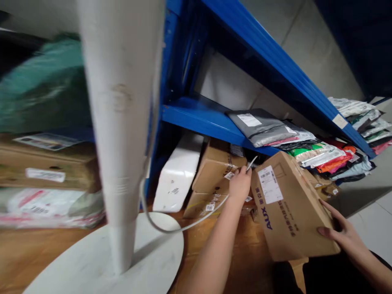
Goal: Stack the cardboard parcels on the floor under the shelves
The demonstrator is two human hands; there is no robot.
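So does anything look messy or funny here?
Yes. The AUX box sits tilted, propped between the left hand and right hand rather than lying flat. A white cable trails loosely past the fan base. The mailer bags are heaped unevenly.

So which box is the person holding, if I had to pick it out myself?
Start at the blue shelving and look below its lowest shelf, on the right. There the cardboard box is tilted between the left hand at its upper corner and the right hand at its lower end. Unlike the plain brown boxes behind it, it has blue AUX lettering and a long white label.
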